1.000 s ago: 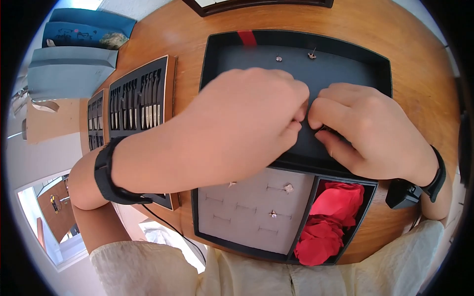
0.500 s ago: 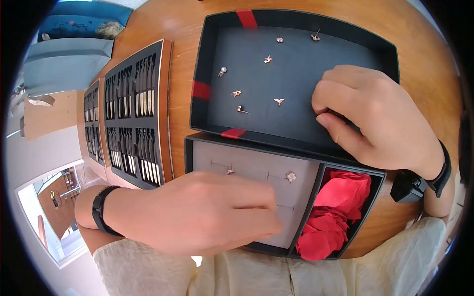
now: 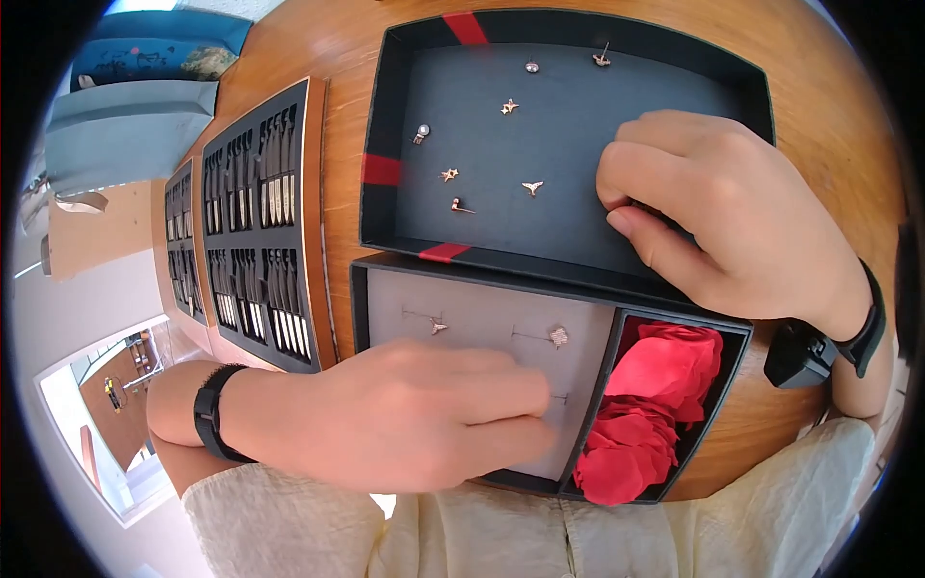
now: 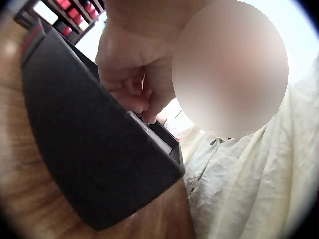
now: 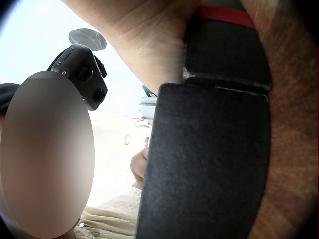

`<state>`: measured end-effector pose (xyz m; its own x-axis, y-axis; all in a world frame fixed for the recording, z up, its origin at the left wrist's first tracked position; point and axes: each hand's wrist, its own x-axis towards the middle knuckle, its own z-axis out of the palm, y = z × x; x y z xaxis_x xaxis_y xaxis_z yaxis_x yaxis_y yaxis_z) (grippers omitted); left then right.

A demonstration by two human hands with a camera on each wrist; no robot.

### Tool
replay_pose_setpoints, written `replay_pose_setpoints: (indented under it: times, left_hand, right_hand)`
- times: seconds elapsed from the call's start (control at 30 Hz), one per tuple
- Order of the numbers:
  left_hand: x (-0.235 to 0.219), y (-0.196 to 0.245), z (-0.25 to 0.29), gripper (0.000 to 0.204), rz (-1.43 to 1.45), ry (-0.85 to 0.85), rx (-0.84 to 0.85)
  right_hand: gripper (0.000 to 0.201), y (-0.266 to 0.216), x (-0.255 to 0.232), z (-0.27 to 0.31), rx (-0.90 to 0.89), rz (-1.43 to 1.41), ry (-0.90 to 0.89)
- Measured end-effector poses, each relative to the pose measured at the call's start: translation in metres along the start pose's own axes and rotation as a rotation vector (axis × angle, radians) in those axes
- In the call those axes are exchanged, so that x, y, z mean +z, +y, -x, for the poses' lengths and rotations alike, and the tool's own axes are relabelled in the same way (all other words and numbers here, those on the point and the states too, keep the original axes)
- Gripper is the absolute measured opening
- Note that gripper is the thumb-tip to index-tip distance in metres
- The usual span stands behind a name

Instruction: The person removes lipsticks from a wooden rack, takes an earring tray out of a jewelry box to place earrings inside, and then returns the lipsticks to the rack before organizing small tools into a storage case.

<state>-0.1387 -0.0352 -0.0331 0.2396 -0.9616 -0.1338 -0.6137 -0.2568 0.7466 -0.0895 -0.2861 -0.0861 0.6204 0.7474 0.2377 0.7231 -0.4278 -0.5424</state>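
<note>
My left hand (image 3: 414, 419) hovers low over the grey slotted insert (image 3: 477, 299) of the near black box, thumb and fingers pinched together. Under those fingertips, a thin metal pin (image 4: 147, 127) of a small stud earring shows in the left wrist view. A leaf-like earring (image 3: 438, 328) and a clover-shaped one (image 3: 559, 336) sit in the insert's slits. My right hand (image 3: 713, 202) is over the right side of the black lid (image 3: 376, 217), fingers curled toward the thumb; I cannot tell what it holds. Inside the lid lie several stud earrings, including a whale-tail one (image 3: 533, 188) and a star one (image 3: 450, 174).
Red petals (image 3: 665, 371) fill the box's right compartment. Left of the lid are black trays (image 3: 260, 236) of dark-handled pieces, on the wooden table (image 3: 342, 125). Paper bags (image 3: 135, 125) stand at the far left.
My left hand has gone from beside the right hand over the lid down to the near insert, uncovering the earrings in the lid. The right hand stays at the lid's right side.
</note>
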Motion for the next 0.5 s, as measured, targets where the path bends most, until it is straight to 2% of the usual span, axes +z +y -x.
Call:
replay_pose_setpoints:
  times: [0.27,0.43,0.5]
  left_hand:
    - [0.0,0.003,0.0,0.029,-0.062,0.032,0.039]
    - [0.011,0.001,0.001,0.025,-0.273,0.069,0.171]
    - [0.013,0.005,0.0,0.023,-0.28,0.095,0.141]
  right_hand:
    - [0.012,-0.001,0.0,-0.001,0.007,-0.002,-0.003]
    - [0.013,-0.001,0.001,0.0,0.012,-0.009,0.006]
    - [0.017,0.0,0.001,0.0,0.014,0.0,0.042]
